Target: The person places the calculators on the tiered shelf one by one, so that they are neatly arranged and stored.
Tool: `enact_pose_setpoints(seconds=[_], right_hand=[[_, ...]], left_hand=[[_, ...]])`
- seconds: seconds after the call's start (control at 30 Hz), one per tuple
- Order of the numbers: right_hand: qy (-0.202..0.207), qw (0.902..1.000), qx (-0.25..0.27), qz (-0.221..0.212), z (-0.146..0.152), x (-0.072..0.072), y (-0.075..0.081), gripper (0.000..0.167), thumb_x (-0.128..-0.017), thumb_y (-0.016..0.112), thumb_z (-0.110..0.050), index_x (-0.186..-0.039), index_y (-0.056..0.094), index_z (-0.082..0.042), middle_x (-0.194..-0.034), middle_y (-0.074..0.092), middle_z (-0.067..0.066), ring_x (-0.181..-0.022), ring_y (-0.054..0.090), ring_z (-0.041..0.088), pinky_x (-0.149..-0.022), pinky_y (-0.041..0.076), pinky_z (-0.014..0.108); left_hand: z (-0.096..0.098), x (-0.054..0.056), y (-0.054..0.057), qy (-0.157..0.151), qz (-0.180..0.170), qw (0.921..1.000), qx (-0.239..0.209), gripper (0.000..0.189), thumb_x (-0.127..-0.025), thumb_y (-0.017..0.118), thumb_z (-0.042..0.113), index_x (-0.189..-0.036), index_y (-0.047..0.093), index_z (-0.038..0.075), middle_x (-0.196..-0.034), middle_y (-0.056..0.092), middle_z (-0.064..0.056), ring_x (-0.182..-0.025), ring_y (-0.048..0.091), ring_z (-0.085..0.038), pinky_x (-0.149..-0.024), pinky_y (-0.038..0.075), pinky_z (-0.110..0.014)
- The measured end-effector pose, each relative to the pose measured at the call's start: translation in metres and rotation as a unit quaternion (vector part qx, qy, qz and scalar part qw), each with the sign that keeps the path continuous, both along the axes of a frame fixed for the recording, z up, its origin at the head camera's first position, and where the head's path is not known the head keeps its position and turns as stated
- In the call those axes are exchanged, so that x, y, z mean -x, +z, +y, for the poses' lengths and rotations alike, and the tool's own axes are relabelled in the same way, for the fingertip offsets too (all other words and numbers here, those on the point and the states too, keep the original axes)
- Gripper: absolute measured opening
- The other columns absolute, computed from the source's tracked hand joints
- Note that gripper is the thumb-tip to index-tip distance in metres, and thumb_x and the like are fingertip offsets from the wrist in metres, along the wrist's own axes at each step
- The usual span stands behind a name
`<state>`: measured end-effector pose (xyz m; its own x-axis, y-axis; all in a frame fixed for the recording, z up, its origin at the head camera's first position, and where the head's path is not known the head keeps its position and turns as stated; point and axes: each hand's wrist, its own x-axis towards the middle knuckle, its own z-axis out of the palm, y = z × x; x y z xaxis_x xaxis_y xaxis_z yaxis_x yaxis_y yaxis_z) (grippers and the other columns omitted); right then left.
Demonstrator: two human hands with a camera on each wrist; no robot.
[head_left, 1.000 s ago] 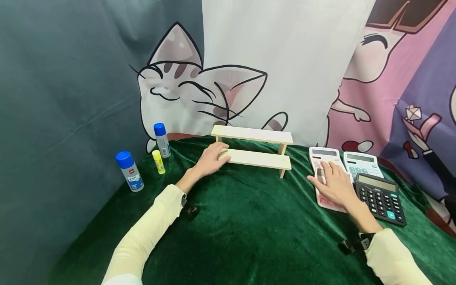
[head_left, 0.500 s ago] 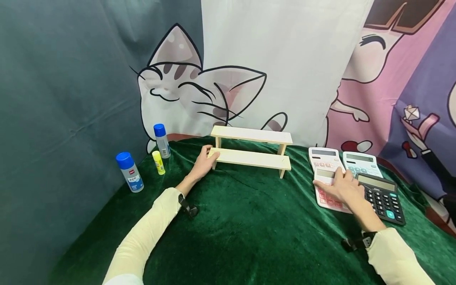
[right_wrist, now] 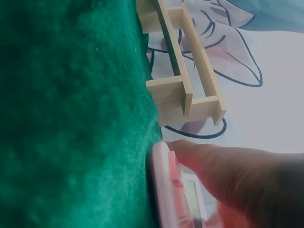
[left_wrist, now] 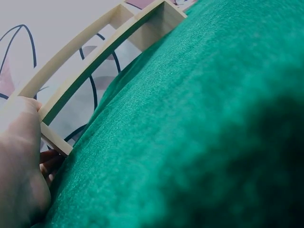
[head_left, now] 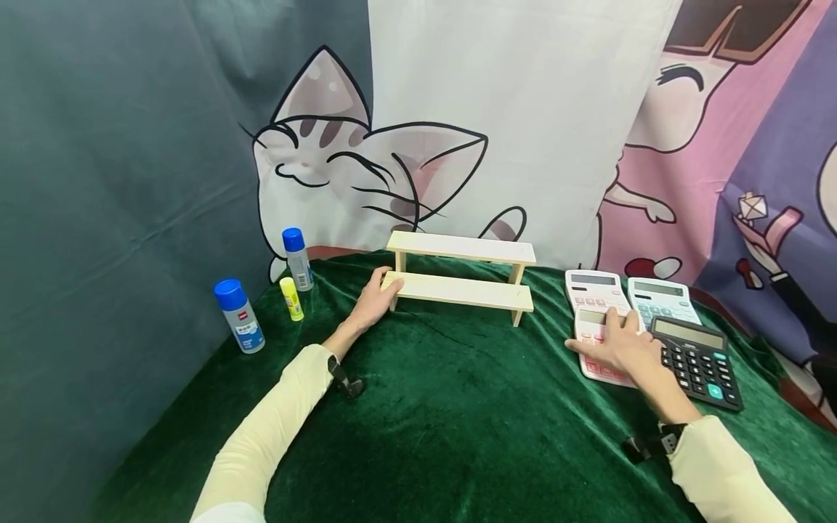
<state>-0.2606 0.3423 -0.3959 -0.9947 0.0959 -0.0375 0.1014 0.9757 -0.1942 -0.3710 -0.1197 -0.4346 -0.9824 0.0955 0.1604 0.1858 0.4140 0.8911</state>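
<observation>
Pale wood at the left hand [head_left: 373, 303], and it's gripped: thumb over the end of the lower board of the two-tier stand [head_left: 461, 290], other fingers bent in behind the short leg [left_wrist: 56, 139] beneath. The stand stretches rightward from those fingertips, feet on green cloth [head_left: 458, 421], its upper board behind and above them. Across to the right hand [head_left: 624, 350]: fingers spread wide, nothing clasped, lying over the front pink calculator [head_left: 591, 332], thumb reaching out past its left edge; whether they press down, I can't tell. Just beyond those fingertips sits the rear pink calculator [head_left: 591, 285], with a white-and-blue calculator [head_left: 662, 298] beside it, and the black calculator [head_left: 701, 361] right beside the hand's outer edge. Left of the left fingers, well apart, a yellow glue stick [head_left: 292, 299] stands between two blue-capped bottles [head_left: 243, 323].
</observation>
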Motion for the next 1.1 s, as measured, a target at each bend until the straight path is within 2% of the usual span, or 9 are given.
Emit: enact_pose_setpoints(seconds=[0.2,0.4,0.57,0.7,0.8,0.87,0.97,1.03,1.1], right_hand=[[0.037,0.9988,0.025,0.021,-0.002,0.005,-0.004,0.118,-0.078,0.068,-0.071,-0.155,0.01,-0.004,-0.145,0.013,0.045,-0.112,0.033,0.073,-0.088,0.027,0.078],[0.089,0.9913,0.041,0.088,-0.01,0.006,-0.009,0.107,-0.075,0.078,-0.058,-0.152,0.024,-0.007,-0.147,0.022,0.039,-0.114,0.042,0.066,-0.087,0.032,0.076],[0.145,0.9812,0.067,0.108,-0.018,0.005,-0.012,0.1,-0.076,0.08,-0.054,-0.15,0.031,-0.008,-0.151,0.024,0.034,-0.131,0.033,0.059,-0.093,0.029,0.075],[0.175,0.9761,0.072,0.107,-0.022,0.005,-0.012,0.097,-0.079,0.078,-0.053,-0.151,0.031,-0.007,-0.152,0.024,0.033,-0.133,0.032,0.056,-0.095,0.029,0.075],[0.177,0.9782,0.058,0.091,-0.023,0.003,-0.008,0.099,-0.08,0.076,-0.058,-0.151,0.03,-0.006,-0.152,0.025,0.033,-0.132,0.035,0.055,-0.096,0.033,0.074],[0.173,0.982,0.043,0.063,-0.023,0.0,-0.003,0.103,-0.08,0.073,-0.062,-0.152,0.029,-0.003,-0.153,0.024,0.035,-0.131,0.037,0.058,-0.095,0.036,0.073],[0.158,0.9869,0.029,-0.014,-0.022,-0.006,0.008,0.11,-0.08,0.071,-0.066,-0.152,0.024,0.002,-0.147,0.024,0.041,-0.123,0.043,0.06,-0.091,0.04,0.07],[0.15,0.9864,0.027,-0.062,-0.021,-0.011,0.014,0.115,-0.079,0.072,-0.065,-0.152,0.02,0.006,-0.143,0.023,0.046,-0.118,0.045,0.061,-0.091,0.041,0.069],[0.15,0.9845,0.028,-0.087,-0.018,-0.014,0.017,0.118,-0.078,0.074,-0.064,-0.151,0.017,0.008,-0.137,0.026,0.048,-0.112,0.048,0.059,-0.091,0.042,0.067]], left_hand=[[-0.003,-0.001,-0.001,0.0,-0.007,1.0,0.007,0.069,-0.101,0.051,0.051,-0.154,0.029,0.013,-0.149,0.043,-0.019,-0.129,0.047,-0.034,-0.111,0.033,-0.052],[-0.002,0.0,-0.001,-0.005,-0.002,1.0,0.007,0.07,-0.101,0.05,0.052,-0.154,0.028,0.012,-0.148,0.044,-0.019,-0.127,0.048,-0.034,-0.109,0.034,-0.052],[-0.001,0.0,0.0,-0.006,0.0,1.0,0.006,0.069,-0.101,0.05,0.052,-0.154,0.028,0.013,-0.148,0.044,-0.019,-0.127,0.049,-0.034,-0.109,0.035,-0.052],[-0.001,0.0,-0.001,-0.006,-0.002,1.0,0.003,0.068,-0.101,0.05,0.051,-0.153,0.028,0.013,-0.148,0.044,-0.019,-0.128,0.048,-0.034,-0.109,0.035,-0.052],[-0.002,0.0,-0.002,-0.006,-0.006,1.0,0.002,0.069,-0.101,0.05,0.05,-0.154,0.028,0.013,-0.148,0.043,-0.019,-0.129,0.048,-0.034,-0.11,0.035,-0.052],[-0.002,0.0,-0.003,-0.006,-0.01,0.9999,0.002,0.069,-0.101,0.05,0.05,-0.154,0.027,0.013,-0.149,0.043,-0.018,-0.129,0.047,-0.033,-0.11,0.034,-0.052],[-0.002,0.0,-0.003,-0.005,-0.011,0.9999,0.003,0.069,-0.101,0.05,0.052,-0.154,0.027,0.013,-0.149,0.043,-0.018,-0.129,0.047,-0.033,-0.11,0.034,-0.052],[-0.002,0.0,-0.002,-0.006,-0.009,0.9999,0.003,0.069,-0.101,0.05,0.052,-0.154,0.028,0.013,-0.149,0.043,-0.018,-0.128,0.047,-0.033,-0.11,0.034,-0.053],[-0.001,0.0,-0.001,-0.007,-0.006,1.0,0.002,0.069,-0.101,0.05,0.053,-0.153,0.029,0.014,-0.148,0.044,-0.018,-0.127,0.048,-0.033,-0.109,0.034,-0.052]])
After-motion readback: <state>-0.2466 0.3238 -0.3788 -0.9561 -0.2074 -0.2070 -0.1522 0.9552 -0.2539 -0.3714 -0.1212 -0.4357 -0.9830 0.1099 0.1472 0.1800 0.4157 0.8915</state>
